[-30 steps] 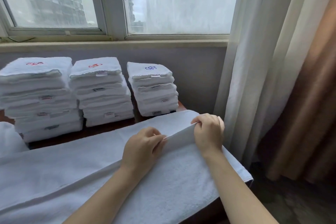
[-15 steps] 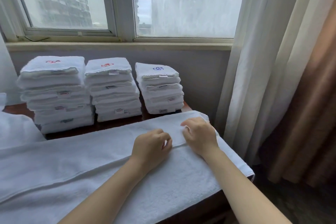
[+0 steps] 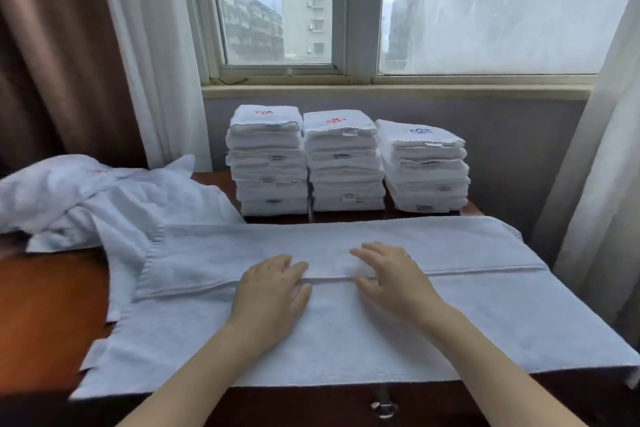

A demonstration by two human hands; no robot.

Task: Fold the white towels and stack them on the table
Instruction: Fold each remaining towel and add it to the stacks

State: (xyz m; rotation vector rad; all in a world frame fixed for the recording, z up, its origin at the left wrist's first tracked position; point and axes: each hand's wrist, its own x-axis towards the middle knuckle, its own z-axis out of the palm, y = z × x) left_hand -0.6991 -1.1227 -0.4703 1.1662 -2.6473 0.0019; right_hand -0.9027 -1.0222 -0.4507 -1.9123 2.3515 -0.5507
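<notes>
— Fingers straight and loose on both hands, lying flat on cloth, gripping nothing

— Where exactly?

— Left hand and right hand side by side, slightly apart, palms down across the folded edge running along the middle of the towel

— And the towel itself?

— Spread lengthwise over the front of the table, far part folded toward the near side, near edge hanging just over the front, left end rumpled, right end reaching the table's right edge

— Anything behind?

— Three piles of folded white towels close together at the back of the table, under the window: left stack and middle stack with red stitching on top, right stack with blue

— To the left?

— Loose heap of unfolded towels at the table's far left, touching the rumpled end; pale curtain and brown curtain behind it
</notes>
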